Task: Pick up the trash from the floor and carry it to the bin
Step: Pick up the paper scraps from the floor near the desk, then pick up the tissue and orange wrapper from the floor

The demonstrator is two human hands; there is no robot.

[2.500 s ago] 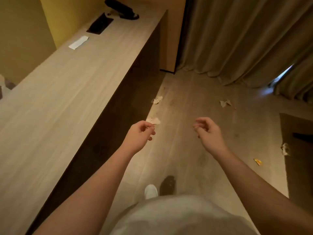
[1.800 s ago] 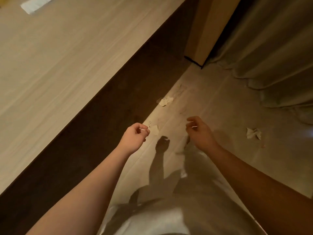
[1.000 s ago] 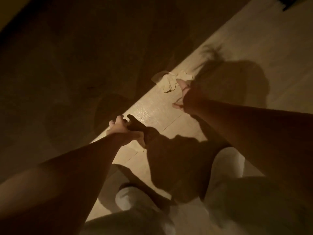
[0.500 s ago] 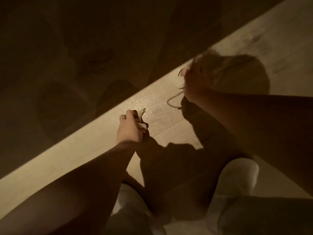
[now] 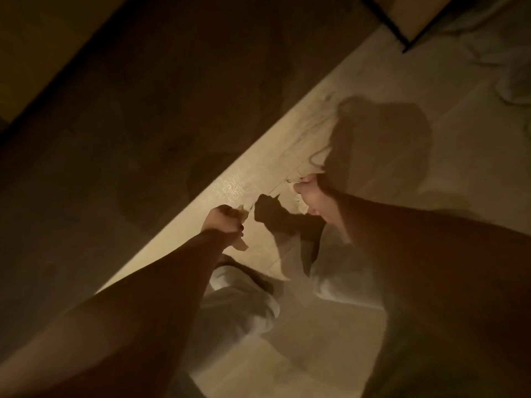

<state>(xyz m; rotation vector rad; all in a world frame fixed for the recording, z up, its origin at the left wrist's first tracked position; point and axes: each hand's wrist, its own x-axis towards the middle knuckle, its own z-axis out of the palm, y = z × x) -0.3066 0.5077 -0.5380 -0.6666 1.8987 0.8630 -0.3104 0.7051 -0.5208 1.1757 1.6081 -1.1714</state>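
Note:
I am bent low over the pale wooden floor point(image 5: 287, 156) in dim light. My left hand point(image 5: 222, 224) is closed around a small paper scrap point(image 5: 240, 245), whose torn edges stick out above and below the fingers. My right hand point(image 5: 311, 199) is a fist just above the floor, further right. A pale bit of crumpled paper point(image 5: 300, 206) shows at its lower edge, the rest hidden inside the hand. Both hands cast dark shadows on the boards. No bin is in view.
The dark front of the long counter point(image 5: 129, 124) fills the left half. My two white shoes point(image 5: 230, 280) point(image 5: 330, 282) stand below the hands. A cabinet corner with a dark frame point(image 5: 402, 33) and the curtain hem point(image 5: 502, 53) lie at the upper right.
I bent down from standing. My right hand closed over the crumpled paper by the counter, my left took the nearer scrap. Both have now lifted a little off the floor.

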